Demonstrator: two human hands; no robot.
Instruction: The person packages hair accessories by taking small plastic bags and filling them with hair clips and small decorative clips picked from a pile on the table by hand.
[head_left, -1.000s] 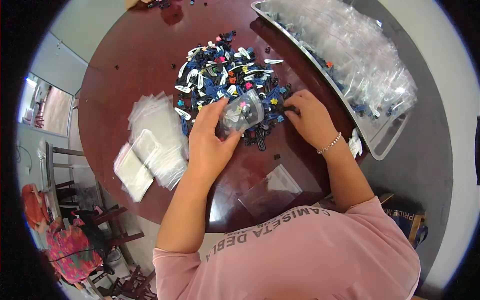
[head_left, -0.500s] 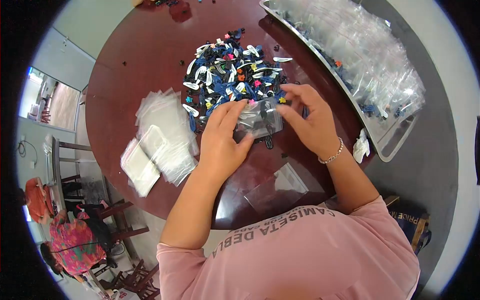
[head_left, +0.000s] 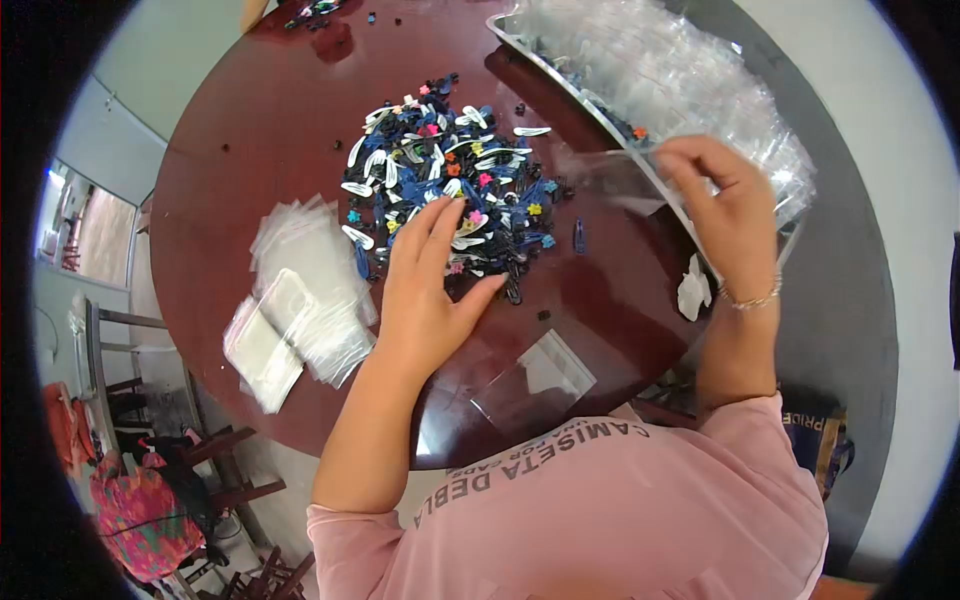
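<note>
A heap of hair clips (head_left: 452, 165), in blue, white and black with small bright flower-shaped pieces, lies on the round dark red table (head_left: 240, 110). At its near edge my left hand (head_left: 425, 280) rests with thumb and fingers apart, fingertips touching the clips and nothing gripped. To the right, my right hand (head_left: 735, 205) pinches a clear plastic bag (head_left: 625, 178) between thumb and fingers, beside the tray's edge. Motion blurs the bag, so its contents cannot be made out. A single blue clip (head_left: 579, 236) lies apart from the heap.
A metal tray (head_left: 560, 80) on the right carries many filled clear bags (head_left: 700, 95). Stacks of flat clear bags (head_left: 310, 265) lie left of my left arm. Nearer me is another clear bag (head_left: 556, 372). Crumpled white tissue (head_left: 693, 290) sits below the tray.
My right hand has moved right, away from my left hand, carrying the clear bag toward the tray. My left hand has let go of the bag and opened over the clips.
</note>
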